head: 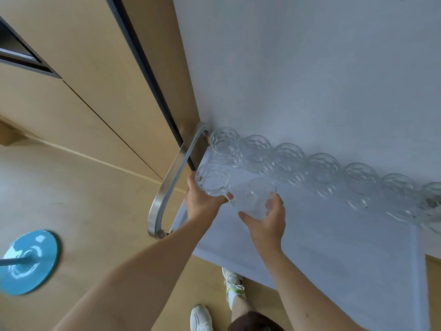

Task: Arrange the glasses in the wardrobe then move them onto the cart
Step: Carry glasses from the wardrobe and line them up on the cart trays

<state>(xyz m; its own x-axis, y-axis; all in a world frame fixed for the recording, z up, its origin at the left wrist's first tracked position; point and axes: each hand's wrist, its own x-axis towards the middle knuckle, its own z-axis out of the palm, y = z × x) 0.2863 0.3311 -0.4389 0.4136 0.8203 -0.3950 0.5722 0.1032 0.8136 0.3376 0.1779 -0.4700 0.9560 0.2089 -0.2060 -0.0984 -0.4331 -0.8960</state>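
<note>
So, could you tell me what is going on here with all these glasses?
A person is loading clear glasses onto a cart covered with a pale cloth. The left hand grips one glass near the cart's metal handle, and the right hand holds a second glass beside it. A row of glasses already stands along the far edge by the wall. The two held glasses look set to start a nearer row.

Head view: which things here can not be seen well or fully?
- Row of glasses: its far end is cut off by the right edge, so the count is unknown.
- Blue base: blurred, and its pole leaves the left edge.
- Cart: only the top and handle show.
</note>
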